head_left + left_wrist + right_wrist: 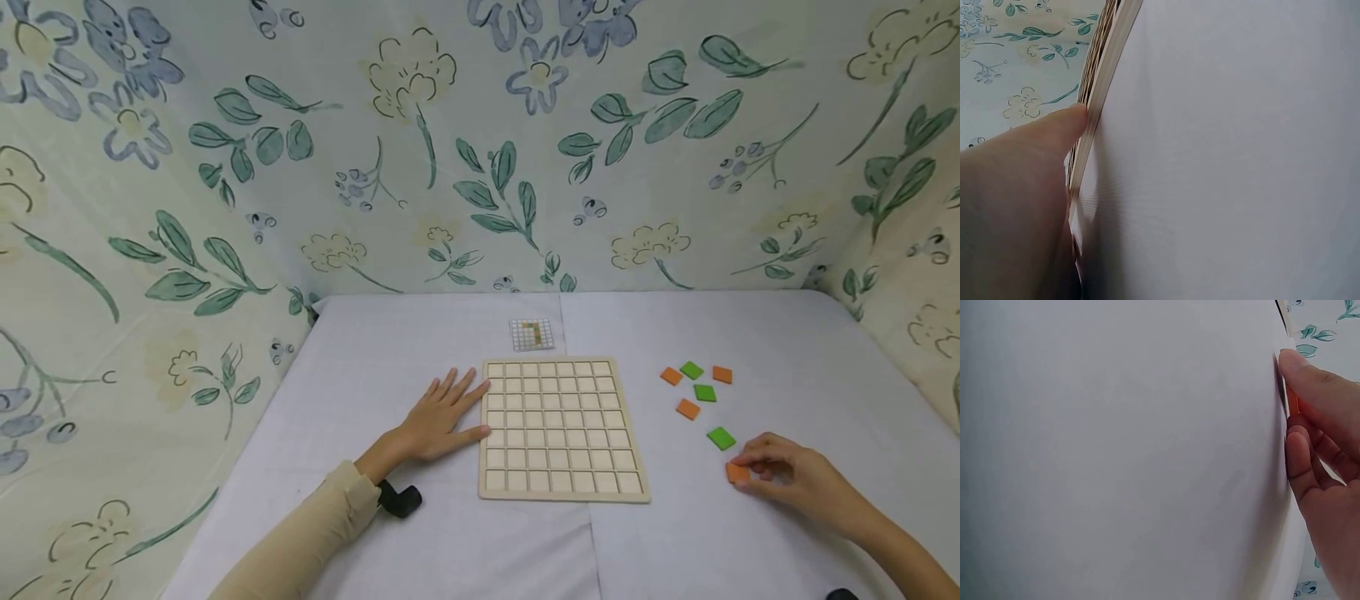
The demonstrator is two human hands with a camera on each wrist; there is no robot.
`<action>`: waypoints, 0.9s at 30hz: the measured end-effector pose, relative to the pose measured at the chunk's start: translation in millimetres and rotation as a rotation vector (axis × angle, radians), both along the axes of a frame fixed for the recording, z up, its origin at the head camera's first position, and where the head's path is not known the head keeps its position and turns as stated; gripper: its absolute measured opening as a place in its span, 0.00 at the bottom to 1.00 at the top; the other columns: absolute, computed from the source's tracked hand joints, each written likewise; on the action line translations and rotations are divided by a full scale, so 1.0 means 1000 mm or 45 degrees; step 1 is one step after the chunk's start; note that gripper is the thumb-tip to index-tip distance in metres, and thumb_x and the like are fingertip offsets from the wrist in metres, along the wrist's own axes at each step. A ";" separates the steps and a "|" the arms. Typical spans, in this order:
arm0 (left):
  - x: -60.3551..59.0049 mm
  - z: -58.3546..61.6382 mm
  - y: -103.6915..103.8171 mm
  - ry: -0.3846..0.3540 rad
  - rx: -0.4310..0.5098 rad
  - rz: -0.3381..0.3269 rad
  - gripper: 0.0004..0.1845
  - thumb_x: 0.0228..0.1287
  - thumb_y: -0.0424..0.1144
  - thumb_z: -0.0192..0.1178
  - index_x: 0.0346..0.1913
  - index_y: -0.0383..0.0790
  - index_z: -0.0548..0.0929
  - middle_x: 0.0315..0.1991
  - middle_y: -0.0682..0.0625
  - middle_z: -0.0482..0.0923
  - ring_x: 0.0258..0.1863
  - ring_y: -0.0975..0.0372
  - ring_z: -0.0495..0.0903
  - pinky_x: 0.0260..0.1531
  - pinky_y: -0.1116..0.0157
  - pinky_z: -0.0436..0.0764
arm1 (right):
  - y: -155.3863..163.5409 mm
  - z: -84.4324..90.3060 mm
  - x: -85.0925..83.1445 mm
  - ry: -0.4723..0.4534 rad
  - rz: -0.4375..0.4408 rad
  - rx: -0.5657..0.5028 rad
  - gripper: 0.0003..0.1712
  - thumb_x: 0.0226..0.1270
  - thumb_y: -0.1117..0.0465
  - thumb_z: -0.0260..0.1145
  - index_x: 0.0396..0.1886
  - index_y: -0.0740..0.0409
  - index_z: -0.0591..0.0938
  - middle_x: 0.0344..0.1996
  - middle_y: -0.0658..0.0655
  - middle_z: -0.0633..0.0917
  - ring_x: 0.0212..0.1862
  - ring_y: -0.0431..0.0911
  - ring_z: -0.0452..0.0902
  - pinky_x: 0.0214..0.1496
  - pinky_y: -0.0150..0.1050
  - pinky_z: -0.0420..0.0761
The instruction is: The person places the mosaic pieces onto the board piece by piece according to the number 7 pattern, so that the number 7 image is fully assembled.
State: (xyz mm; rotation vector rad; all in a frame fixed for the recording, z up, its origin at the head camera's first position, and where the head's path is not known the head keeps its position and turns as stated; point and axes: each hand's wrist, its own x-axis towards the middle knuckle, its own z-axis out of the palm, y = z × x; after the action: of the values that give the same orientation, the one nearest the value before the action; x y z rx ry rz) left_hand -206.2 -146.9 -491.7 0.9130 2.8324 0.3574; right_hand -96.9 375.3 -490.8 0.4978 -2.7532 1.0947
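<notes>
A wooden grid board [564,429] with bare square cells lies on the white table. My left hand [438,417] is spread flat at its left edge, with thumb and fingertips touching the frame; the left wrist view shows the thumb [1075,122] against the board's side [1100,87]. Right of the board, my right hand [795,475] pinches an orange square tile [737,472] between thumb and fingers, low over the cloth. In the right wrist view that orange tile [1292,400] is mostly hidden by the fingers.
Loose green tiles [722,438] and orange tiles [687,408] lie scattered between the board and my right hand. Behind the board is a small pattern card [531,334] with a coloured grid. Floral cloth [465,167] hangs around the table [405,333].
</notes>
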 end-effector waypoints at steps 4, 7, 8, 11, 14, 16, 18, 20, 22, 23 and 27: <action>-0.001 -0.001 0.000 -0.008 0.002 0.002 0.45 0.70 0.73 0.38 0.81 0.54 0.45 0.81 0.47 0.35 0.78 0.47 0.32 0.73 0.45 0.36 | -0.001 0.002 -0.001 -0.016 -0.010 0.023 0.15 0.47 0.70 0.81 0.36 0.56 0.88 0.34 0.43 0.81 0.32 0.35 0.73 0.32 0.24 0.75; -0.001 -0.001 0.000 -0.011 0.002 0.002 0.45 0.70 0.73 0.38 0.81 0.55 0.45 0.81 0.48 0.35 0.78 0.47 0.32 0.73 0.46 0.35 | -0.003 0.005 -0.003 -0.014 -0.013 0.041 0.16 0.46 0.70 0.81 0.37 0.55 0.88 0.34 0.43 0.81 0.33 0.35 0.74 0.32 0.25 0.76; -0.001 -0.001 0.000 -0.011 -0.002 0.002 0.45 0.70 0.73 0.38 0.81 0.55 0.45 0.81 0.48 0.35 0.78 0.48 0.32 0.73 0.46 0.35 | -0.004 0.007 -0.004 -0.009 -0.013 0.048 0.16 0.46 0.70 0.81 0.36 0.55 0.88 0.34 0.43 0.81 0.33 0.35 0.74 0.32 0.25 0.77; -0.001 -0.001 0.000 -0.014 -0.002 0.002 0.45 0.70 0.73 0.38 0.81 0.56 0.45 0.81 0.48 0.35 0.78 0.48 0.31 0.73 0.46 0.35 | -0.007 0.012 -0.008 0.014 -0.004 0.042 0.16 0.47 0.70 0.81 0.36 0.54 0.87 0.34 0.44 0.81 0.33 0.35 0.74 0.33 0.26 0.77; -0.002 -0.002 0.000 -0.011 -0.005 0.001 0.44 0.70 0.73 0.38 0.81 0.56 0.45 0.81 0.48 0.35 0.78 0.47 0.31 0.73 0.45 0.36 | -0.011 0.018 -0.012 0.037 0.019 0.011 0.16 0.47 0.71 0.80 0.36 0.54 0.87 0.34 0.45 0.81 0.33 0.36 0.75 0.34 0.25 0.77; -0.002 -0.002 -0.001 -0.007 -0.004 -0.001 0.44 0.70 0.73 0.38 0.81 0.55 0.46 0.81 0.48 0.36 0.78 0.47 0.32 0.73 0.45 0.36 | -0.014 0.022 -0.015 0.055 0.034 0.001 0.16 0.47 0.71 0.80 0.36 0.54 0.87 0.34 0.46 0.81 0.33 0.36 0.75 0.35 0.24 0.77; -0.002 -0.002 -0.001 -0.006 -0.003 0.000 0.44 0.70 0.73 0.39 0.81 0.55 0.46 0.81 0.48 0.36 0.78 0.47 0.32 0.73 0.44 0.36 | -0.018 0.025 -0.019 0.075 0.043 0.009 0.17 0.47 0.71 0.80 0.37 0.55 0.87 0.34 0.46 0.81 0.33 0.37 0.74 0.35 0.24 0.77; -0.001 -0.001 -0.001 -0.007 0.003 -0.002 0.45 0.70 0.73 0.39 0.81 0.54 0.46 0.81 0.48 0.36 0.78 0.47 0.32 0.73 0.44 0.36 | -0.022 0.028 -0.022 0.095 0.043 0.024 0.17 0.46 0.71 0.80 0.37 0.55 0.87 0.34 0.45 0.81 0.33 0.37 0.74 0.35 0.24 0.77; -0.001 -0.001 -0.001 -0.009 0.004 -0.002 0.45 0.70 0.73 0.38 0.81 0.54 0.46 0.81 0.48 0.35 0.78 0.47 0.32 0.73 0.45 0.36 | -0.025 0.031 -0.026 0.108 0.046 0.032 0.18 0.46 0.71 0.80 0.38 0.55 0.88 0.34 0.46 0.81 0.33 0.38 0.74 0.35 0.24 0.76; -0.001 -0.001 -0.001 -0.008 0.009 -0.003 0.45 0.70 0.73 0.39 0.81 0.54 0.46 0.81 0.48 0.36 0.78 0.47 0.32 0.73 0.44 0.36 | -0.027 0.032 -0.028 0.111 0.048 0.037 0.18 0.47 0.71 0.80 0.38 0.55 0.88 0.34 0.46 0.81 0.33 0.38 0.74 0.35 0.23 0.76; -0.001 -0.001 -0.001 -0.010 -0.002 -0.001 0.45 0.70 0.74 0.38 0.81 0.55 0.45 0.81 0.49 0.35 0.78 0.47 0.31 0.73 0.45 0.36 | -0.035 0.036 -0.035 0.111 0.044 0.056 0.18 0.47 0.70 0.81 0.39 0.57 0.87 0.35 0.48 0.81 0.33 0.39 0.74 0.37 0.23 0.76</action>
State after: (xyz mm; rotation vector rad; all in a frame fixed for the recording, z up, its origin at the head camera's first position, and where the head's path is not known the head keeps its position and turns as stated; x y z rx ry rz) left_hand -207.5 -148.1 -493.0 0.9106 2.8245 0.3578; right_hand -131.6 340.7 -454.4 0.5868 -2.7082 0.9965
